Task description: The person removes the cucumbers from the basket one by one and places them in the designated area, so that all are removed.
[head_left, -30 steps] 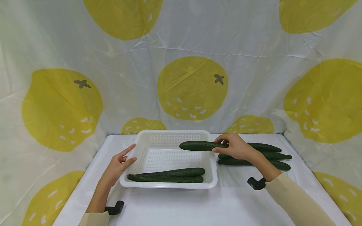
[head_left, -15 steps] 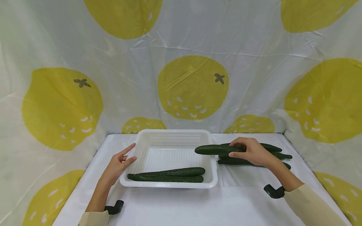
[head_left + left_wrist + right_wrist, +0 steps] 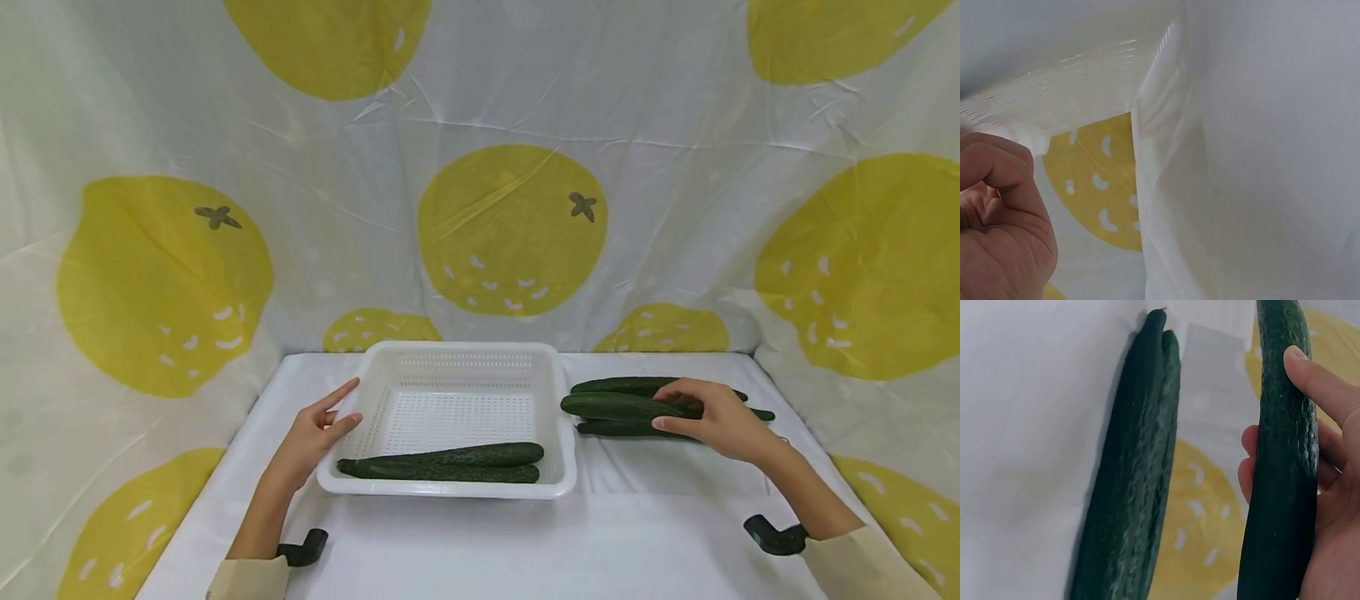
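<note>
My right hand [image 3: 708, 417] grips a dark green cucumber [image 3: 600, 406] between thumb and fingers, just above or on the cucumbers lying right of the basket. In the right wrist view the thumb lies along one side of the held cucumber [image 3: 1282, 462], with fingertips showing on the other. A back cucumber [image 3: 618, 384] and a front cucumber [image 3: 615, 428] show around it; another is mostly hidden. On the left, my left hand [image 3: 311, 437] holds the rim of a white perforated plastic basket [image 3: 450, 490], index finger and thumb extended. Two cucumbers [image 3: 450, 464] lie inside along its near wall.
A white cloth [image 3: 465, 550] covers the table. Behind it hangs a pale curtain [image 3: 660, 208] printed with yellow lemons. Black wrist-worn devices [image 3: 776, 536] sit on both forearms.
My right hand has carried the cucumber from over the basket's right part rightward and down to the other cucumbers. The left hand and the basket stay in place.
</note>
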`<state>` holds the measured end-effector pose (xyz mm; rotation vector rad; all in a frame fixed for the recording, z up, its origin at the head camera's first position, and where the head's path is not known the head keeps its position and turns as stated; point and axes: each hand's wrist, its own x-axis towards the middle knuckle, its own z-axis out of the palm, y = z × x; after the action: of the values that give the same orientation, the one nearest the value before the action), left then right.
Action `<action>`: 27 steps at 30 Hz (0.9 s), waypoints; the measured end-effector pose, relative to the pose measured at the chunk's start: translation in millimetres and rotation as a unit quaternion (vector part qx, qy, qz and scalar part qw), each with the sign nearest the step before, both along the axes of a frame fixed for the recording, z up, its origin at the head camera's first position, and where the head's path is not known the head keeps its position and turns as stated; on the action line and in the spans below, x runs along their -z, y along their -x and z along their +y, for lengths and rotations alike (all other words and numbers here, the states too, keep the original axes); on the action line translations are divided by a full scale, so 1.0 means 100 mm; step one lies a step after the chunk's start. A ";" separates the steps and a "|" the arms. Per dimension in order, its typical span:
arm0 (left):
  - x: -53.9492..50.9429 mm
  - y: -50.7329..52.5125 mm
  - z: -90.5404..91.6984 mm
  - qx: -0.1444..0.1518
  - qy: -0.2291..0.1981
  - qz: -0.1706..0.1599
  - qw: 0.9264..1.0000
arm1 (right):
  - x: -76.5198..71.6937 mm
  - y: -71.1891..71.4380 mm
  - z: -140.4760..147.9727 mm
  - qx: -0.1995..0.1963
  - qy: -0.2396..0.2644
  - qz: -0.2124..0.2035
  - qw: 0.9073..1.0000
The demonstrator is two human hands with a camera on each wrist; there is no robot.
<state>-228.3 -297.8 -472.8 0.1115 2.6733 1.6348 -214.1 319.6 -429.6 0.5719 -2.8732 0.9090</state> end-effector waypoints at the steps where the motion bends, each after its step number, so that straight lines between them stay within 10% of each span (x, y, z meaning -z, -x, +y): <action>1: 0.00 0.00 0.00 0.000 0.000 0.000 1.000 | 0.01 -0.01 0.03 0.001 0.000 0.001 1.000; 27: -0.01 -0.01 -0.01 0.000 -0.007 -0.007 1.000 | 0.60 -0.06 0.35 -0.007 -0.008 0.006 1.000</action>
<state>-227.1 -298.5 -471.9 0.0998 2.6519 1.6487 -208.2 354.3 -489.9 0.5971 -2.8720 0.8819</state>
